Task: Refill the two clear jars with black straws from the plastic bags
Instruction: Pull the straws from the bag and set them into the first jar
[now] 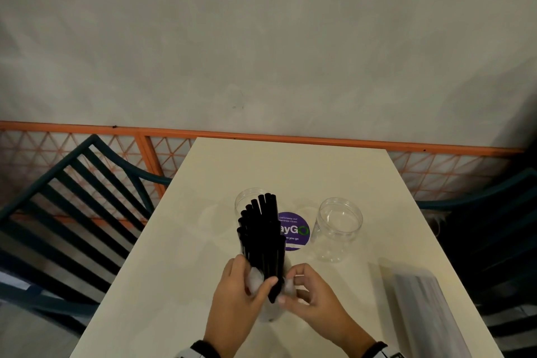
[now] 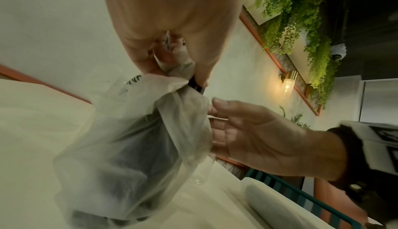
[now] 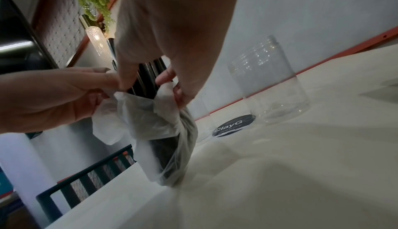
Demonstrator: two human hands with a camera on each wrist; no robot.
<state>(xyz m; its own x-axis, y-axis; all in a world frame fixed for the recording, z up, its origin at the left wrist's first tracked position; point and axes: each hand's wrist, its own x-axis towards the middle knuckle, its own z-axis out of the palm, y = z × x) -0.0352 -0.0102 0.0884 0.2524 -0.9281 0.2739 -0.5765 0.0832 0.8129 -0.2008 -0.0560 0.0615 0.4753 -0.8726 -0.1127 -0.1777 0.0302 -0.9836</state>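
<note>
my left hand [image 1: 238, 291] and right hand [image 1: 311, 296] pinch the plastic bag [image 1: 255, 277] mouth down so the black straws [image 1: 261, 235] stand exposed, near two clear jars [image 1: 338, 227]. left wrist: bag [image 2: 129, 147] bunched under my fingers. right wrist: bag bottom braced on the table [image 3: 280, 173].

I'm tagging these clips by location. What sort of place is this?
Probably a café or office pantry: a cream table bears a purple sticker about keeping pantries clean, slatted chairs flank it, and hanging greenery and a wall lamp decorate the wall.
</note>
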